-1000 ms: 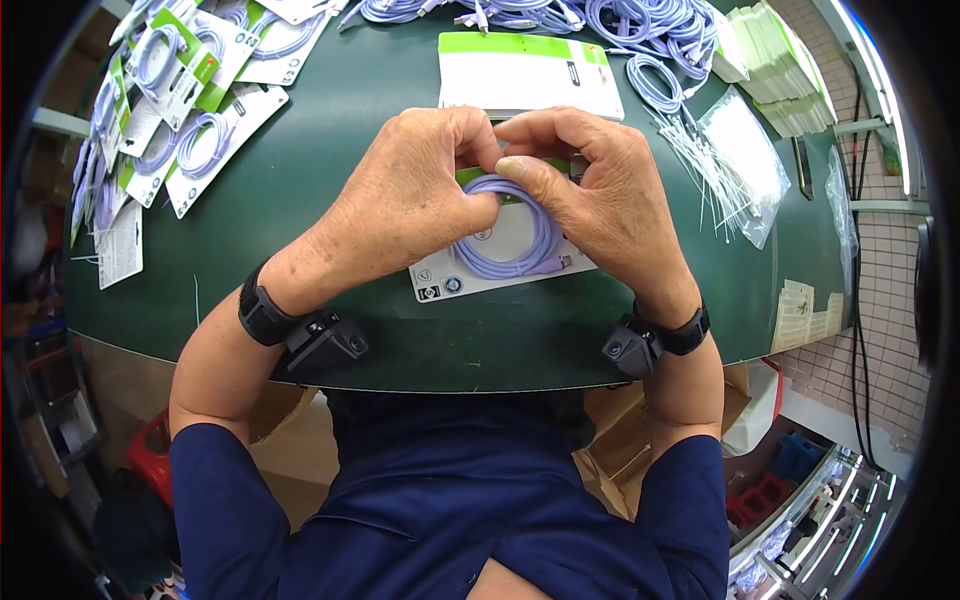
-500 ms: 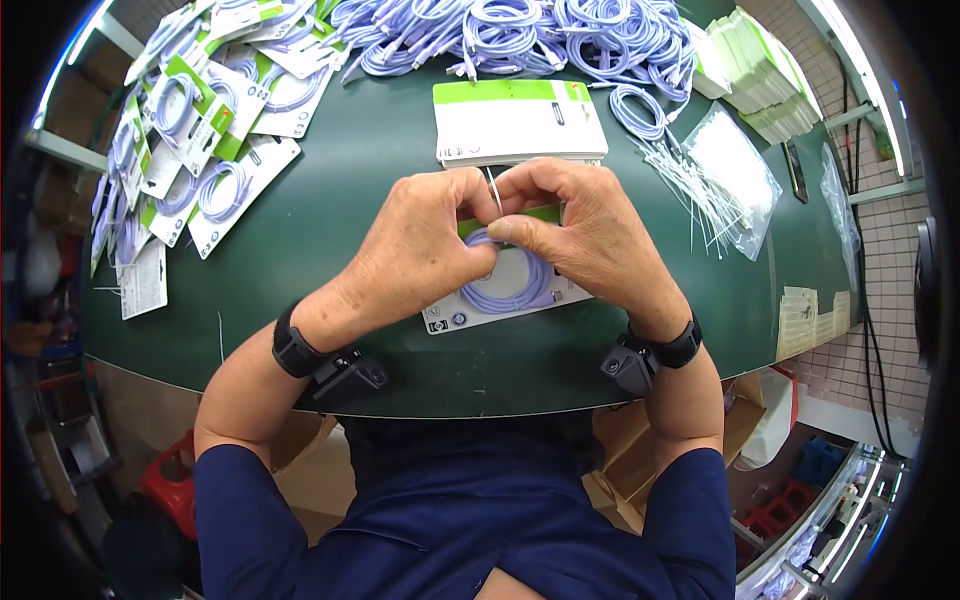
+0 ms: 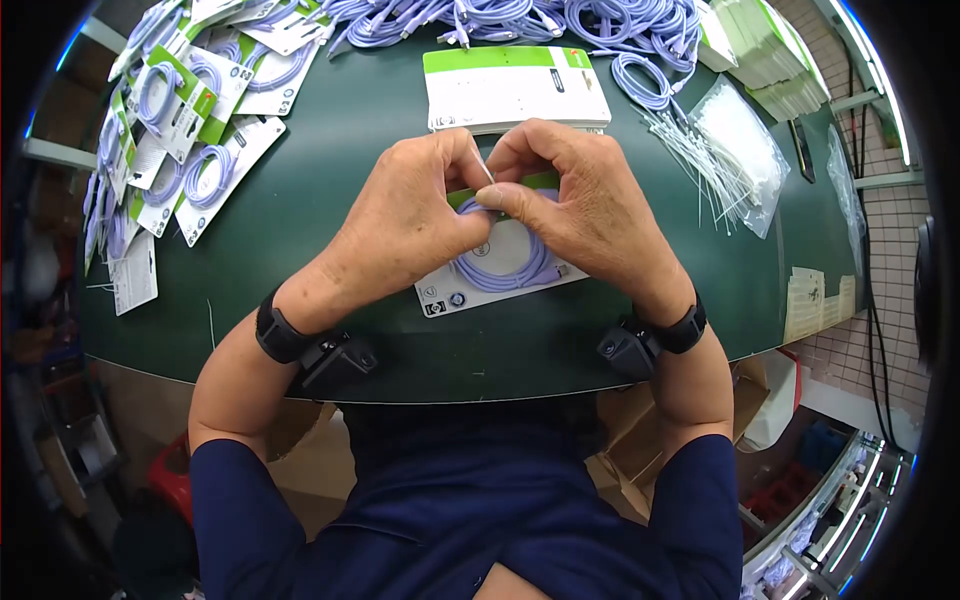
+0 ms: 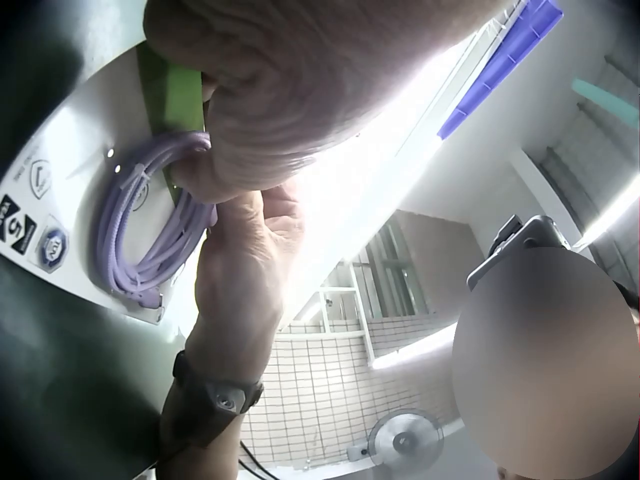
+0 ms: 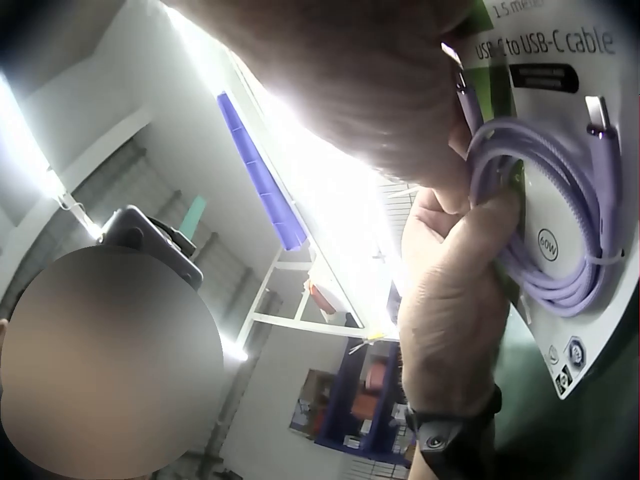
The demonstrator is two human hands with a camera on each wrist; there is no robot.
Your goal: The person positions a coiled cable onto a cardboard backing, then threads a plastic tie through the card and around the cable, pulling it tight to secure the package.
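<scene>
The cable, a purple coil, lies flat on its backing card; the card sits close to the near edge of the worktop, roughly midway along it. In the left wrist view 1 white tie already crosses the coil at its side; whether it passes through the card we cannot tell.

Both hands meet over the upper arc of the coil, at the card's green band. The left hand has its fingers curled and its thumb pressed on the cable. The right hand is likewise curled, its thumb laid across the top of the coil. A thin white strip stands up between the 2 sets of fingertips; which hand pinches it we cannot tell.

We judge the coil seated and secured at 1 point, and the fastening at the top in hand but not closed.

Finished cards with cables lie fanned along the left edge. A stack of blank cards and a heap of loose cables sit at the far edge; a bag of ties lies toward the right edge. We judge that much of the batch remains.
</scene>
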